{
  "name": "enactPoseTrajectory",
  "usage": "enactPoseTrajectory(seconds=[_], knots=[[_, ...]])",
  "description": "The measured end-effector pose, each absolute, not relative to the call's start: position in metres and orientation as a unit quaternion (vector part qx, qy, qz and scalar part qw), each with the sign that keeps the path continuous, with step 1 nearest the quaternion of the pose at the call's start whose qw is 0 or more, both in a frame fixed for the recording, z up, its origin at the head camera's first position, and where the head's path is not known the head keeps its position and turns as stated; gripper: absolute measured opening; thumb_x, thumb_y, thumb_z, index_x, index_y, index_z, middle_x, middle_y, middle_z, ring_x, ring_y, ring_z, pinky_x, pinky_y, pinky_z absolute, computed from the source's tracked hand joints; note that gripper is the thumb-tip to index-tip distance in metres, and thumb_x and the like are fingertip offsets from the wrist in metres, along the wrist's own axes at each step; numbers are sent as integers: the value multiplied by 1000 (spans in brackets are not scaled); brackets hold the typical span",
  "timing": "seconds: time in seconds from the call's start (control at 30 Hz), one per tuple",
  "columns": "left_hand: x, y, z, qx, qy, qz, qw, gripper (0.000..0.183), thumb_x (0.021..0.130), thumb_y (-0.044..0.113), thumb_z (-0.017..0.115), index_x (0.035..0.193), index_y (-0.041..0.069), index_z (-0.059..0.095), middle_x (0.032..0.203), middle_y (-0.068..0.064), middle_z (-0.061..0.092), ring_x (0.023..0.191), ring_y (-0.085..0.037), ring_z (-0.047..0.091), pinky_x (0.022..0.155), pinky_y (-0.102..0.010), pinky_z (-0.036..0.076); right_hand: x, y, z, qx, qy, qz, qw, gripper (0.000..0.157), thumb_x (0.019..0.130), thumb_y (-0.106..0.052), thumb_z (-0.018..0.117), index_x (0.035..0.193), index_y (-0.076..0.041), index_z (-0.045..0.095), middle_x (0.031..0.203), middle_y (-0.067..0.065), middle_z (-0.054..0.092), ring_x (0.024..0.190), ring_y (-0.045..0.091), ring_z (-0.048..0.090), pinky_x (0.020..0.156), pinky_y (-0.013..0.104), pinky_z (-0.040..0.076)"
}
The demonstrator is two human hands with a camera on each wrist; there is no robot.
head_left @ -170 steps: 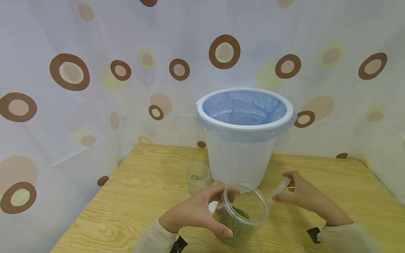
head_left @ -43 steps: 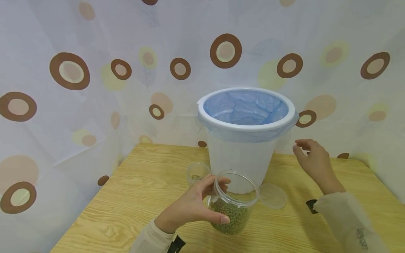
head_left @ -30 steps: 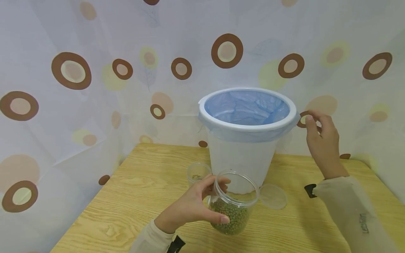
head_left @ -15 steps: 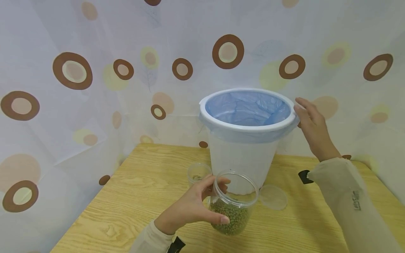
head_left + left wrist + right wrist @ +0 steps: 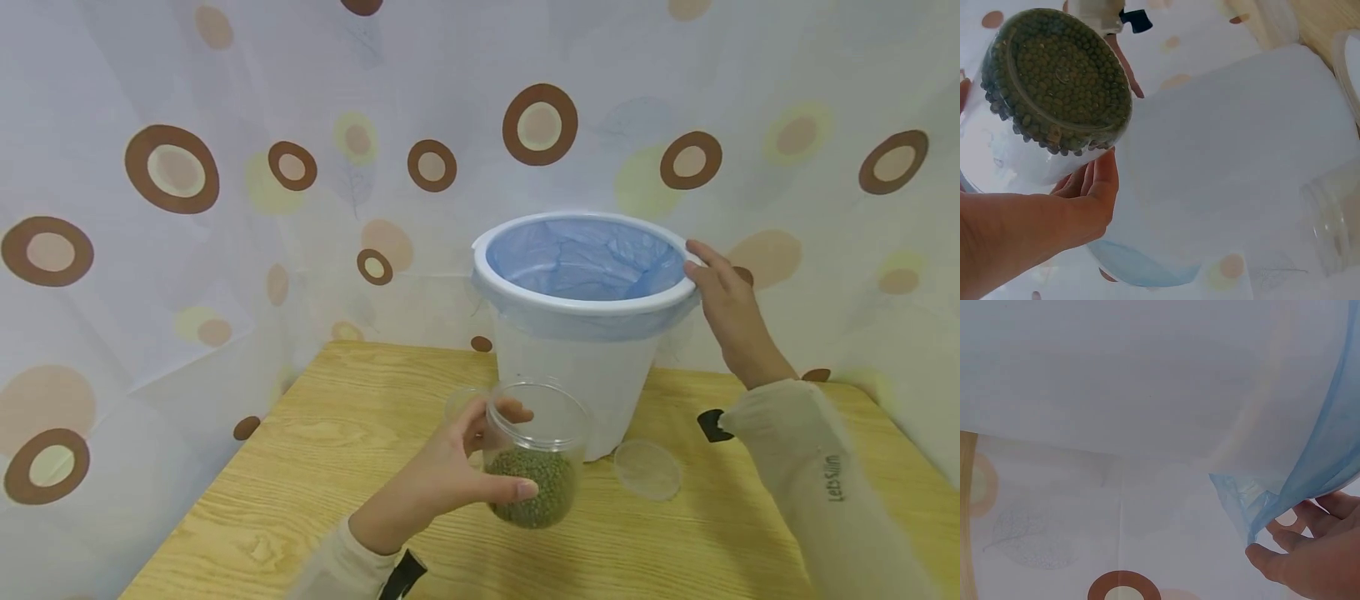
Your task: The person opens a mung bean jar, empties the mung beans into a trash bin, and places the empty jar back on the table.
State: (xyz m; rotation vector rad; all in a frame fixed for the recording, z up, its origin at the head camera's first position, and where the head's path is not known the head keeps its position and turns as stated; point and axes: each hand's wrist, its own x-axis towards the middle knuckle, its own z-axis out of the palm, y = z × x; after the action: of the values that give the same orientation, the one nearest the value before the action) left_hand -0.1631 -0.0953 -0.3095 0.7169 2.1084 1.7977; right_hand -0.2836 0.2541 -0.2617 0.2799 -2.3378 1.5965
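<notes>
My left hand grips a clear plastic jar part filled with green mung beans. It is lidless, and its base shows in the left wrist view, raised off the table. A white trash bin with a blue liner bag stands behind it. My right hand holds the bin's rim at the right, its fingertips over the edge; in the right wrist view its fingers touch the folded-over bag. A clear round lid lies flat beside the bin's foot.
A small clear cup stands left of the bin, mostly hidden behind my left hand. Beneath everything is a wood-grain table. Patterned white sheeting surrounds it at the back and sides.
The lid was laid on the table. My right hand rose from near it to the bin's rim. My left hand has raised the jar and tilted it more upright.
</notes>
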Motion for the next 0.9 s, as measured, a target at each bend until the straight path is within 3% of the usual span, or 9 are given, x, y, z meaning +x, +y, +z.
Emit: enactPoseTrajectory(seconds=[0.37, 0.5, 0.77, 0.9], knots=[[-173, -111, -277, 233, 780, 577, 63, 68, 73, 22, 84, 130, 15, 50, 132, 0, 56, 119, -23, 49, 103, -52, 35, -286, 254, -268, 113, -828, 511, 200, 57, 102, -44, 31, 153, -18, 28, 156, 14, 23, 139, 37, 23, 111, 61, 15], [-178, -122, -264, 234, 792, 563, 23, 69, 73, 23, 85, 131, 16, 50, 132, 0, 57, 122, -25, 48, 105, -54, 32, -284, 253, -267, 113, -831, 506, 201, 57, 102, -44, 31, 152, -18, 28, 156, 15, 24, 139, 38, 24, 110, 61, 17], [-194, -136, -238, 220, 800, 558, -18, 71, 73, 20, 84, 135, 17, 49, 131, 1, 57, 120, -24, 50, 102, -49, 37, -284, 253, -266, 111, -835, 500, 200, 56, 102, -44, 31, 152, -19, 30, 154, 16, 27, 133, 38, 29, 108, 63, 20], [-200, -141, -221, 212, 801, 559, -27, 72, 76, 22, 82, 139, 21, 47, 134, -1, 54, 125, -25, 48, 100, -48, 41, -284, 254, -263, 128, -837, 497, 190, 57, 103, -40, 28, 153, -14, 25, 155, 19, 23, 133, 40, 26, 108, 64, 17]])
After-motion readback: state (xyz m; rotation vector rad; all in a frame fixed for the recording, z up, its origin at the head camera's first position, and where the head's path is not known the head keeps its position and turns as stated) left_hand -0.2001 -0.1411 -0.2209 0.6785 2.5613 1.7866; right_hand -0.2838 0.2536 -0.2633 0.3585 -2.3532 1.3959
